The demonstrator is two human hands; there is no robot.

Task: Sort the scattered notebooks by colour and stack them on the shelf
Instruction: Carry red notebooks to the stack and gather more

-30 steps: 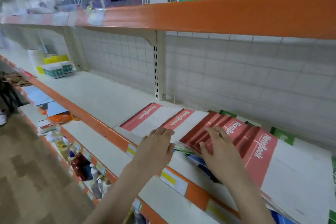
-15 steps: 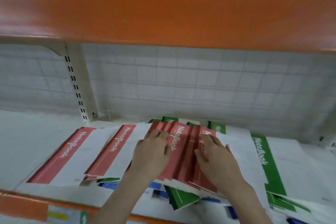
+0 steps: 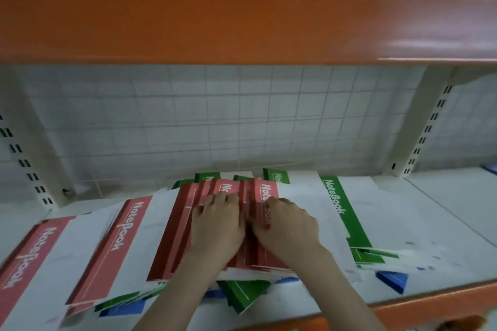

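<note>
Both hands lie side by side at frame centre on a fanned stack of red notebooks (image 3: 185, 226). The left hand (image 3: 216, 228) has its fingers nearly straight, pressing flat and gripping nothing. The right hand (image 3: 286, 226) has its fingers bent, tips on a red spine; whether they pinch it cannot be told. Green notebooks (image 3: 341, 212) and blue notebooks (image 3: 391, 281) protrude beneath and to the right. All rest on a white shelf (image 3: 443, 212) with an orange front edge. Behind is a white wire-grid back panel (image 3: 215, 121); an orange upper shelf (image 3: 215, 13) spans the top.
</note>
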